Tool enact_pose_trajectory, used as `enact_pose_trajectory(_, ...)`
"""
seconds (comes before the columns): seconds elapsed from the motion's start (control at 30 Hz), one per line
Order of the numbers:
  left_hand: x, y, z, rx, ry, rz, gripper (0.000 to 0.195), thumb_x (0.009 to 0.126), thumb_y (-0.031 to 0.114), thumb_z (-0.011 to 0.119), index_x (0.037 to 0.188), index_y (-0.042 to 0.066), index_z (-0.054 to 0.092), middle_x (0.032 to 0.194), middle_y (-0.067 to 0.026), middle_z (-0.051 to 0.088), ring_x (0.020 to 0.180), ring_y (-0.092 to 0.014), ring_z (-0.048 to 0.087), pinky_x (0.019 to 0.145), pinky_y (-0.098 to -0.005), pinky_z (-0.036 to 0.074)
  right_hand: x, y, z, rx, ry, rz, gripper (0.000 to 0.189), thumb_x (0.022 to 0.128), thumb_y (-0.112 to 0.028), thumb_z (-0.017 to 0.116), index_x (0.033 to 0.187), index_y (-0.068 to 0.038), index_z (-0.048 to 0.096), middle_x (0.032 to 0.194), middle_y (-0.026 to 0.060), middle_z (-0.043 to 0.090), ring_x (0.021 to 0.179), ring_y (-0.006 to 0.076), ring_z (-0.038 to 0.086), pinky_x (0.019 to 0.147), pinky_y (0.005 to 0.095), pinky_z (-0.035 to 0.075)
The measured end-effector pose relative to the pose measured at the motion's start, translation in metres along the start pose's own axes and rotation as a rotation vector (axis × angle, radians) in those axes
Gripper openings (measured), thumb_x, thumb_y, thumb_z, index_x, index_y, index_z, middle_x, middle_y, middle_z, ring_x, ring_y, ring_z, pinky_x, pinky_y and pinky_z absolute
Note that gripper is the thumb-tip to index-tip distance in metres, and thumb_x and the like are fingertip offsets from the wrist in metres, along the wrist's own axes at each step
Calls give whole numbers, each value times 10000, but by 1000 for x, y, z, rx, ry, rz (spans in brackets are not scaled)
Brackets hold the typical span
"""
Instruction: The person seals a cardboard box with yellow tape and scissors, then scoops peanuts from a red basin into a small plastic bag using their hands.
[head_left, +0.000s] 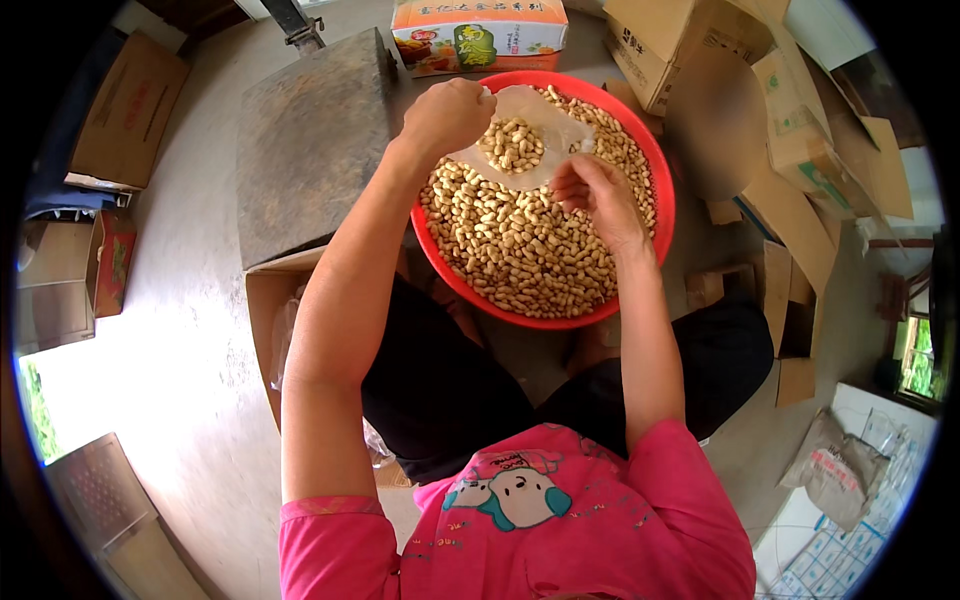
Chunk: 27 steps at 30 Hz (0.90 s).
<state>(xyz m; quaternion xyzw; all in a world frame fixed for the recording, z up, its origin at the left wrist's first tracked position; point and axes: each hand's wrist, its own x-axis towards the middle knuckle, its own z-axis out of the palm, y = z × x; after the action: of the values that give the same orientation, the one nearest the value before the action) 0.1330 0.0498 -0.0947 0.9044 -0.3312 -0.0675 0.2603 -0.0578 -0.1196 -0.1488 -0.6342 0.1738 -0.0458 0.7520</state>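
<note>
A round red plastic basin (664, 187) full of unshelled peanuts (517, 247) stands in front of my knees. My left hand (450, 112) is closed on the upper left edge of a translucent plastic bag (559, 127), over the far side of the basin. Some peanuts lie in or on the bag. My right hand (592, 187) is at the bag's lower right edge, over the peanuts, with its fingers curled; whether it touches the bag or holds anything is not clear.
A dark, square-topped block (315, 150) stands left of the basin, with an open cardboard box (281, 300) nearer me. A printed carton (480, 37) sits beyond the basin. Several cardboard boxes (795, 112) are piled at the right. A filled sack (832, 469) lies at the lower right.
</note>
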Motion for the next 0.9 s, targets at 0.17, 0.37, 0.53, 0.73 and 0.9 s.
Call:
enact_pose_trajectory(0.17,2,4,3,-22,-48,27,423,938,363,495,947,-16,683,920,-245,678,888,-422,644,814,-476,496,13,74,-50,-595,565,86,488,947,-430,545,1238,-41,589,1247,172,576,1172,291,553,959,430,447)
enact_pose_trajectory(0.37,-1,12,-2,-6,-110,-3,414,927,358,461,1006,43,718,978,-226,694,961,-408,656,872,-473,511,18,133,-51,-1173,624,397,699,943,-556,456,1511,-188,280,1581,197,150,1432,437,179,1081,638,251)
enact_pose_trajectory(0.53,-1,7,1,-50,-72,36,434,942,365,501,933,-30,681,839,-219,684,816,-384,662,778,-449,501,25,141,-28,-1210,523,269,705,948,-605,401,1506,-192,281,1574,187,187,1428,441,185,1064,691,216)
enact_pose_trajectory(0.73,2,6,6,-60,-38,62,428,942,355,498,893,-32,674,785,-192,678,765,-351,662,744,-432,503,20,133,18,-1336,381,69,649,936,-556,437,1462,-180,378,1548,203,259,1390,459,262,1064,652,237)
enact_pose_trajectory(0.9,3,3,8,-67,-43,89,426,942,350,497,876,-32,672,783,-186,680,766,-354,661,742,-431,503,0,135,57,-1393,262,-109,672,883,-561,509,1434,-186,429,1528,184,299,1350,437,320,1049,644,253)
